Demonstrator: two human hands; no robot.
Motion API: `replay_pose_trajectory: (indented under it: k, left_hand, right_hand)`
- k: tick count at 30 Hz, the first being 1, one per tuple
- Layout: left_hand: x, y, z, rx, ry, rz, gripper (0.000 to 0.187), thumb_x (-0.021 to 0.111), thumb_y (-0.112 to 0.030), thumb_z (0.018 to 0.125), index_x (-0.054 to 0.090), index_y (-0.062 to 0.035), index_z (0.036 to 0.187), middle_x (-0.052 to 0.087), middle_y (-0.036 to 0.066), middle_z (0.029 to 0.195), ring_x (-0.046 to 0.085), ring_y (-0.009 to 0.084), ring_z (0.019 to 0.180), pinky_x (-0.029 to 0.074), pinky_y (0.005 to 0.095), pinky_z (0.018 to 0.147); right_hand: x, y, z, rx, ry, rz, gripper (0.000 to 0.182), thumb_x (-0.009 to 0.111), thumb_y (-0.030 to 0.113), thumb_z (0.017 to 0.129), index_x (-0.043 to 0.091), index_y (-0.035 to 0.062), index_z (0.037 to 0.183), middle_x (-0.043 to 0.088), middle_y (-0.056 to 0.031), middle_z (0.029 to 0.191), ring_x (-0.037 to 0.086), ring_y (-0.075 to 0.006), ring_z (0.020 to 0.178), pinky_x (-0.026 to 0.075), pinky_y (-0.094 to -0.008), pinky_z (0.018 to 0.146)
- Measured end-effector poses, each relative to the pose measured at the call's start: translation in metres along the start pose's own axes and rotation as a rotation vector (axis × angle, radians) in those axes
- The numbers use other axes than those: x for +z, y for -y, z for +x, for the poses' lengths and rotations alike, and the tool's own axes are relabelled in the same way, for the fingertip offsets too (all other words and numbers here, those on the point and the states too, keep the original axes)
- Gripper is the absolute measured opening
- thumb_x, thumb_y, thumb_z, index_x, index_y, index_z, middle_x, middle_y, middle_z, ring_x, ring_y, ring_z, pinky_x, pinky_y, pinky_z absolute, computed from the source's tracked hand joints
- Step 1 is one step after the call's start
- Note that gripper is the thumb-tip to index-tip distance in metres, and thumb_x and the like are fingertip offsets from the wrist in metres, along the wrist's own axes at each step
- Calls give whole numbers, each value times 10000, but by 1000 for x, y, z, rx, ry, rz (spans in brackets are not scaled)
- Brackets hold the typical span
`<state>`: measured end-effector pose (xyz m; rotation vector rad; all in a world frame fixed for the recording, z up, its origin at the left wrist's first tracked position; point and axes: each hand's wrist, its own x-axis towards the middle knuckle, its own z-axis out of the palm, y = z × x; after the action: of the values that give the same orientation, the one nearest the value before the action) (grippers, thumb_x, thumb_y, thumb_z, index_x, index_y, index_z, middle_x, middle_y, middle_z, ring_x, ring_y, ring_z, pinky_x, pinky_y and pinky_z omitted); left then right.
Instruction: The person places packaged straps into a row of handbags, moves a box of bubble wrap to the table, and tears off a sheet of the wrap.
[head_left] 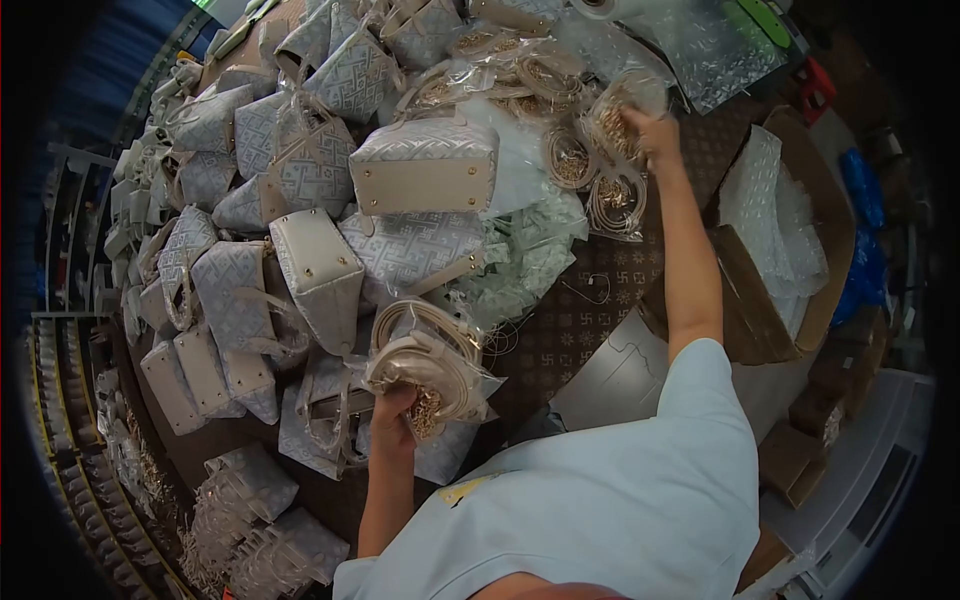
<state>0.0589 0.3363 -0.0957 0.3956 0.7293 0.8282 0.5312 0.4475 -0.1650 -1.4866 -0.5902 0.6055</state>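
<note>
My left hand (394, 408) grips coiled cream bag straps (430, 365) in clear plastic, a bunch of gold chain hanging beside the fingers. At the far side of the table, my outstretched right hand (655, 138) has its fingers closed on another bagged strap (618, 122) with gold chain. More bagged straps (568, 160) lie just left of that hand, and one coil (616, 200) rests below it. Between the hands are pale-green small packets (530, 260) in a heap and a handbag (425, 180) lying with its cream base toward me.
Patterned grey-and-cream handbags (230, 290) pile up across the left of the brown table (610, 265). An open cardboard box (730, 290) with bubble wrap (775, 220) stands right of my right arm. Several bags (265, 530) are stacked low at left, near a rack (75, 420).
</note>
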Motion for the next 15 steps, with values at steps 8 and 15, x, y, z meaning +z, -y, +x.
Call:
replay_pose_trajectory:
  k: [8, 15]
  left_hand:
    - [-12, 2, -9, 93, -64, 21, 492, 570, -53, 653, 463, -21, 1132, 547, 127, 1060, 549, 258, 976, 465, 378, 842]
    - [-8, 9, -7, 17, -57, -29, 451, 532, -47, 679, 465, -25, 1125, 549, 123, 1059, 555, 248, 966, 468, 376, 835]
  right_hand:
    - [-33, -76, 64, 468, -370, -662, 787, 713, 469, 615, 463, -30, 1171, 440, -173, 1224, 352, -297, 1190, 215, -446, 996]
    - [-30, -60, 50, 240, -240, -445, 526, 707, 264, 661, 520, -60, 1030, 541, -195, 1066, 549, -278, 946, 430, -401, 784]
